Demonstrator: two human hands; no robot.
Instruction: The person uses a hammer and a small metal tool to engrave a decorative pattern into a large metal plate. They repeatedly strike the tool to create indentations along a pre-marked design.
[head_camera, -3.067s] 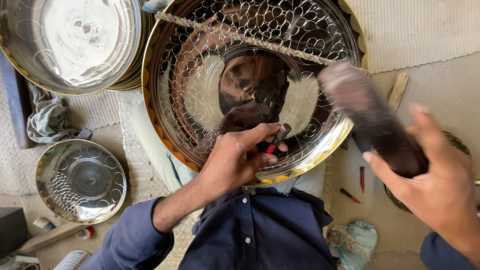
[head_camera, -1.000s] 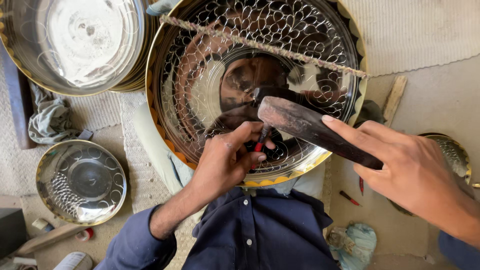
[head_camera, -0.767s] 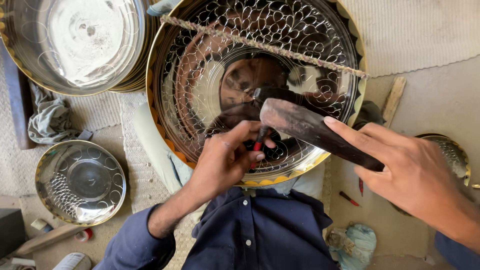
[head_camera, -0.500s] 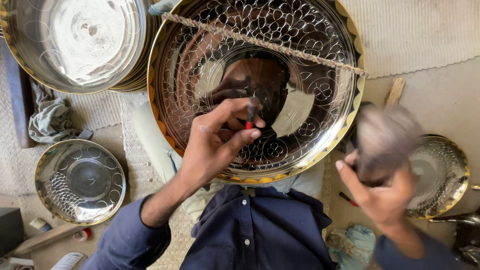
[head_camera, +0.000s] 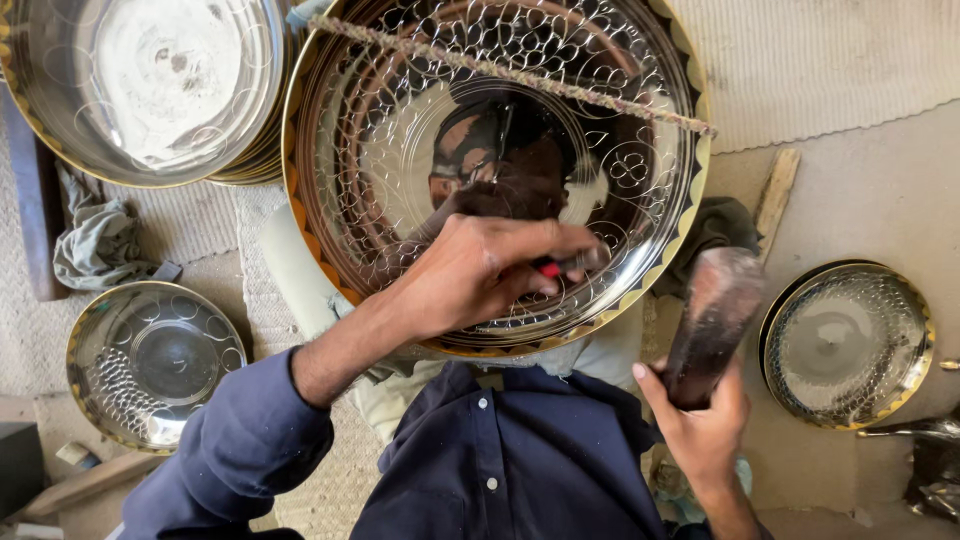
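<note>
Our left fingers (head_camera: 545, 262) pinch a red-handled punch (head_camera: 562, 266), tip down on the big engraved brass plate (head_camera: 400, 150) propped in our lap. Left hand (head_camera: 480, 268) rests flat against the metal, forearm angled in from lower left. Right hand (head_camera: 703, 420) has just swung back off the punch, fist wrapped round the dark wooden mallet (head_camera: 714, 315), now raised beside the rim: between blows. 2 smaller plates (head_camera: 150, 360) flank us.
</note>
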